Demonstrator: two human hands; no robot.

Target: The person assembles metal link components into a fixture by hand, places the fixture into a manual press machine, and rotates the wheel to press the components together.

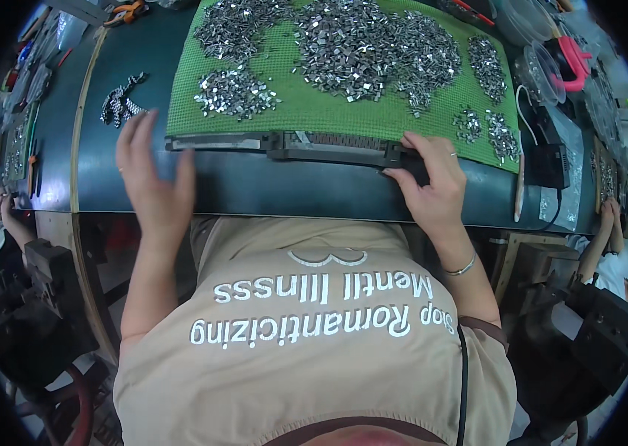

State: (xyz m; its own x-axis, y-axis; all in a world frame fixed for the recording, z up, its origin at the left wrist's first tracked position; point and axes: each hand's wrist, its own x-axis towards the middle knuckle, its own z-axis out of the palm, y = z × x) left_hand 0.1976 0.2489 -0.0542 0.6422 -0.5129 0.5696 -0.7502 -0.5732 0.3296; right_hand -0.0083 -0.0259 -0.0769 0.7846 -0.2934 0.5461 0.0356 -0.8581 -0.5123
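A long, narrow dark assembly bar (329, 154) lies along the near edge of a green textured mat (284, 123). Small metal pieces sit in a row in its slot. My right hand (436, 182) pinches the bar's right end between thumb and fingers. By the bar's left end, my left hand (154, 178) is slightly blurred, its fingers apart and nothing in it. Beyond that hand lies a small heap of linked metal chain (121, 102), like watch-strap links. Several piles of small shiny metal pieces (351, 48) cover the mat, with a smaller pile (234, 93) at its left.
The dark green tabletop (284, 186) runs along my front. To the right are a black power adapter (549, 165) with a cable, clear plastic tubs (541, 70) and a pink-handled item (573, 63). Orange-handled pliers (127, 13) lie far left. Other people work at both sides.
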